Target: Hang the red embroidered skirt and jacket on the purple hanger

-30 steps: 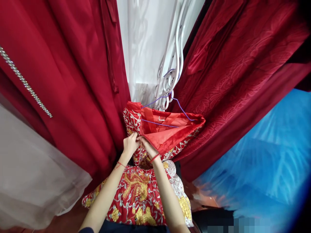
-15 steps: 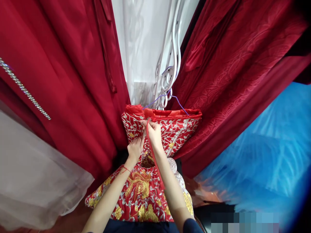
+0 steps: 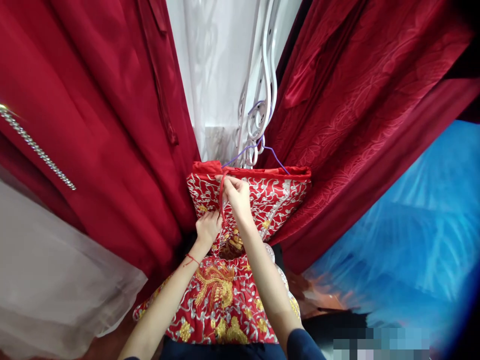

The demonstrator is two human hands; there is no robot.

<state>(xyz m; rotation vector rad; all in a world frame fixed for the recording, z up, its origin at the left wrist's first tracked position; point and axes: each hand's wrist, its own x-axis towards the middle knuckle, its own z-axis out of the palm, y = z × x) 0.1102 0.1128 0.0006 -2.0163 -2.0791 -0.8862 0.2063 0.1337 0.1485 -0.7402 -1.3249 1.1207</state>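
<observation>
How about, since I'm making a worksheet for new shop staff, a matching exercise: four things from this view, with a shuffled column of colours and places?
Things
1. Hanger
2. Scrolled frame
3. Sparkling band
4. Left hand

Colours and places
A. At the embroidered garment, lower in view than the right hand
B. White
C. Purple
D. At the far left of the view, against dark red fabric

Right pairs: 1-C, 2-B, 3-D, 4-A

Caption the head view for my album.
Right hand pinching a red strap, left hand below, before an embroidered garment on a purple wire hanger.
</observation>
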